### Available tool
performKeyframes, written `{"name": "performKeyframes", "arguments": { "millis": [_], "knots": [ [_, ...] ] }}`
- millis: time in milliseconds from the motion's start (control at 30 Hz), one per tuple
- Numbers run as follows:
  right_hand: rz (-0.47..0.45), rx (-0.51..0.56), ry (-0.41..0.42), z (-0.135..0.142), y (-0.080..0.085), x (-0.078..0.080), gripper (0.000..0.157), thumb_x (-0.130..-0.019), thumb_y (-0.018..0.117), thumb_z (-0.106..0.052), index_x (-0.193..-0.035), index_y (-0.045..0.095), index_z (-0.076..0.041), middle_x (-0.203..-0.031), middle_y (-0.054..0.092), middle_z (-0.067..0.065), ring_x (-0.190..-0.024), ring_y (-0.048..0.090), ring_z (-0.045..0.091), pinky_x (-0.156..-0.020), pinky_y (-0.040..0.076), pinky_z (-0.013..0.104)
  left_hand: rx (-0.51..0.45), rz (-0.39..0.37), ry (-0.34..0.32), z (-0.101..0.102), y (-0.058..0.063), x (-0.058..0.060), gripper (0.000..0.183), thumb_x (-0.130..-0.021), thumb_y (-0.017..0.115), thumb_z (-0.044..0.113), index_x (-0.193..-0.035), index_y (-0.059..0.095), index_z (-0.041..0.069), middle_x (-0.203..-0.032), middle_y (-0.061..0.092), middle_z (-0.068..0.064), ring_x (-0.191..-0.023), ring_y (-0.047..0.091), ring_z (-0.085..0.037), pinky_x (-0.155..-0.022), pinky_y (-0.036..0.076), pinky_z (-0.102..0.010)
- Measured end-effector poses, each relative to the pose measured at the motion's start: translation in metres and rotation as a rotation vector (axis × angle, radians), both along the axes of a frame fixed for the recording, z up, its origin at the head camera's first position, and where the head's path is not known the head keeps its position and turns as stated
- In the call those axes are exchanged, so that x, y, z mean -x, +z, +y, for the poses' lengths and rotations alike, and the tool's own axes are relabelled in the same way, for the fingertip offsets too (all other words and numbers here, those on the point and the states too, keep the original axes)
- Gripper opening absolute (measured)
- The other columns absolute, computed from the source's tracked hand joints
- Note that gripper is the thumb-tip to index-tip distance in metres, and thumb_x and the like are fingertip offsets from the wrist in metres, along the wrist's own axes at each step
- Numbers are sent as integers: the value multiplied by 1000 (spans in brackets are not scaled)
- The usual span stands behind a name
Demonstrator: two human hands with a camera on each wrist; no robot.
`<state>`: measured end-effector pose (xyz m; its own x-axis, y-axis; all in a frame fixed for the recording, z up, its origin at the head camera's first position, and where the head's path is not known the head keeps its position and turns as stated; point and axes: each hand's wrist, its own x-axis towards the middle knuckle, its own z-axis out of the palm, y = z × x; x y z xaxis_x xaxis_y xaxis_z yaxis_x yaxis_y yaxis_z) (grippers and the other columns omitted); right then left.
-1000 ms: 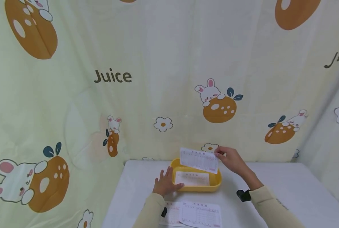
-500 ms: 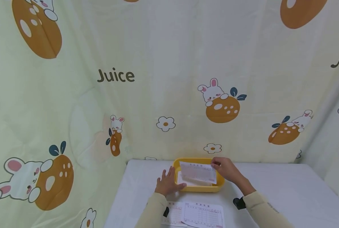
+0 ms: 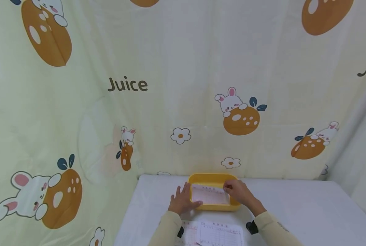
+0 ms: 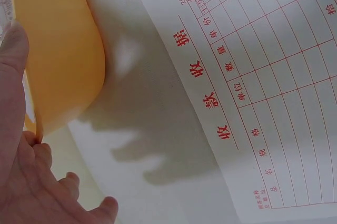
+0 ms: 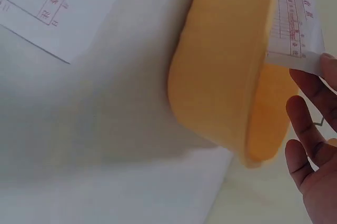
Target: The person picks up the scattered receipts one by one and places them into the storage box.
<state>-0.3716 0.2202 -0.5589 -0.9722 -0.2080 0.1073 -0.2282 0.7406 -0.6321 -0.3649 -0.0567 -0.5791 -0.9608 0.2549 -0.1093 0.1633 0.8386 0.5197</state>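
Yellow tray (image 3: 215, 207) | left hand (image 3: 182, 201) touches rim | right hand (image 3: 239, 192) pinches slip (image 3: 208, 195)

I find the tray (image 3: 213, 207) plain yellow. The slip I hold (image 3: 209, 196) is white, printed with a red grid. Papers (image 3: 220, 234) on the white table (image 3: 296, 212): same colouring. My sleeves (image 3: 270, 228) are beige, wrist devices (image 3: 252, 227) black. The pale cream curtain (image 3: 183, 68) bears white rabbits (image 3: 229, 102), orange-brown fruit (image 3: 241, 123) and white flowers (image 3: 181, 136).
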Motion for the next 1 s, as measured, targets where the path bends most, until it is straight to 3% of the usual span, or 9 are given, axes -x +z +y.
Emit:
{"name": "performKeyframes", "arguments": {
  "millis": [233,433,600,800,1000],
  "knots": [
    [27,-46,-35,0,-7,1,4,-100,75,-3,-101,78,-2,-91,69,1,-83,59,22,-79,57,42,-14,3,22,4,-3,1,103,-91,82,56,-166,32,6,-173,33,-14,-157,26,-47,-120,27,-73],
    [36,-62,-88,2,-8,4,24,-101,74,-8,-123,76,1,-117,75,14,-94,62,28,-94,57,56,-5,25,17,4,-12,7,103,-92,78,60,-167,31,7,-173,33,-14,-157,26,-46,-121,26,-72],
    [40,-68,-103,6,-3,3,31,-101,73,-11,-130,73,1,-122,72,19,-94,59,31,-88,52,57,9,48,27,4,-22,16,105,-91,76,64,-168,31,8,-173,33,-12,-157,27,-45,-120,27,-72],
    [60,-81,-106,15,-2,-3,32,-103,70,-11,-133,71,2,-134,69,24,-120,63,46,-106,44,71,0,18,29,3,-22,16,108,-90,77,64,-169,28,9,-174,30,-11,-158,24,-45,-121,24,-73],
    [86,-33,-109,29,3,-15,34,-103,68,-10,-134,68,5,-137,67,27,-126,60,51,-106,48,68,11,33,32,3,-22,13,106,-91,77,63,-168,30,9,-174,31,-11,-158,26,-45,-121,26,-72]
  ]
}}
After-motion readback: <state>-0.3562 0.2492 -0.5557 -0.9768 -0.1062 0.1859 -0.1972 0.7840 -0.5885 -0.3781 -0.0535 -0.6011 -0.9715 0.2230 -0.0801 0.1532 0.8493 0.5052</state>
